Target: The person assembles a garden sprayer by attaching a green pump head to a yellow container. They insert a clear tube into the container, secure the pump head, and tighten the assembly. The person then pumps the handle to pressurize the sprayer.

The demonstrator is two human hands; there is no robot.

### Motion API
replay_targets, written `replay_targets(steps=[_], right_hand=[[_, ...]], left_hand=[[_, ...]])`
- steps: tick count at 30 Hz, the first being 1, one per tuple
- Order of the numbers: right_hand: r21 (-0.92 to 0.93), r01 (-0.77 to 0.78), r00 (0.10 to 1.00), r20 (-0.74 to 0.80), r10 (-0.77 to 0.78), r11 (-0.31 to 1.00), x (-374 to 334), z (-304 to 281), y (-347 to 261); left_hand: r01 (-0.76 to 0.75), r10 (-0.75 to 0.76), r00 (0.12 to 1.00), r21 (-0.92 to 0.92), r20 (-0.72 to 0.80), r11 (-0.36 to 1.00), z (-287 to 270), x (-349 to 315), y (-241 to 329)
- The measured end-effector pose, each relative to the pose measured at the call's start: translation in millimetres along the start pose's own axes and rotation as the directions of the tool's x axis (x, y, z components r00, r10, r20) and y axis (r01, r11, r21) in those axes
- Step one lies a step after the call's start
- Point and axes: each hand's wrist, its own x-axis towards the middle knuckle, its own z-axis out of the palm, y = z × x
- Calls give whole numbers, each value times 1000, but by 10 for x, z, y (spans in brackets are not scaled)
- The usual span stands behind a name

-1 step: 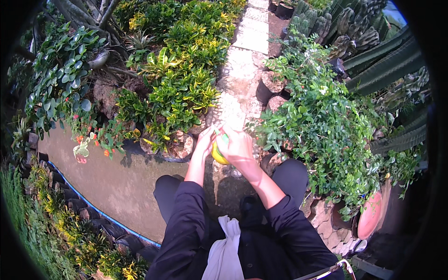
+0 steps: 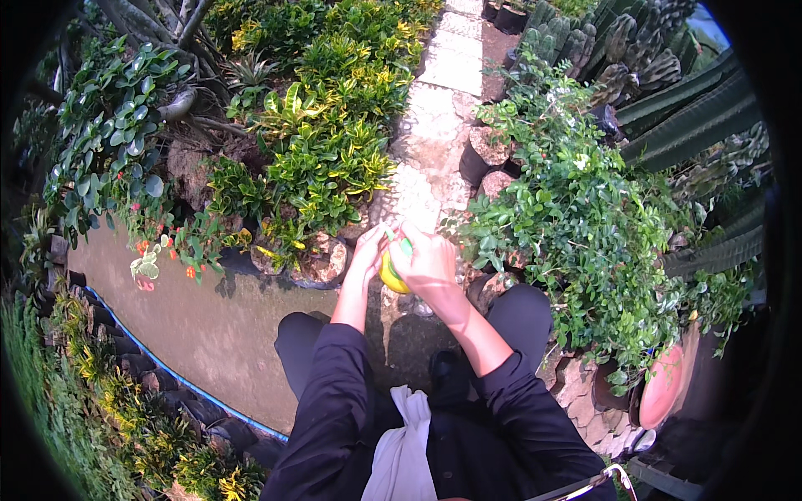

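Both hands meet in front of me over the path, around a rounded yellow-and-green object (image 2: 391, 277) whose exact kind I cannot make out. Its yellow lower part shows between my wrists, and a bright green part peeks out between the fingers. My left hand (image 2: 368, 252) is closed at its left side, fingertips pinched near the green top. Over the right side of it, my right hand (image 2: 427, 259) is curled with its knuckles up, covering much of the object. The fingertips of both hands come close together at the top, partly hidden.
Yellow-green leafy shrubs (image 2: 334, 125) stand left of the pale stone path (image 2: 452, 63). A white-flowered bush (image 2: 568, 225), potted plants and large cacti (image 2: 693, 113) crowd the right. A blue hose (image 2: 175, 373) curves along the left edge; a reddish dish (image 2: 662, 387) leans lower right.
My right hand has shifted very slightly to the right, with a little more green showing between the fingers. Otherwise the hands and the object hold their place.
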Motion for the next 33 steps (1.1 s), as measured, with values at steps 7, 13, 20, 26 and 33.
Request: replay_targets(steps=[7, 13, 20, 26, 33], right_hand=[[-204, -25, 995, 85, 43, 979, -218, 507, 479], [-125, -58, 995, 73, 68, 990, -172, 504, 492], [-69, -103, 994, 14, 104, 992, 117, -65, -82], [-76, -69, 995, -78, 63, 995, 150, -109, -215], [-224, -97, 995, -8, 97, 970, -171, 470, 416]], left_hand=[[-57, 58, 998, -35, 35, 998, -39, 88, -37], [-109, 109, 994, 22, -12, 994, 11, 74, -51], [-238, 278, 950, 245, -145, 940, -35, 219, -112], [-264, 292, 940, 170, -175, 949, -65, 288, -219], [-240, 260, 953, 134, -157, 962, -102, 331, -263]])
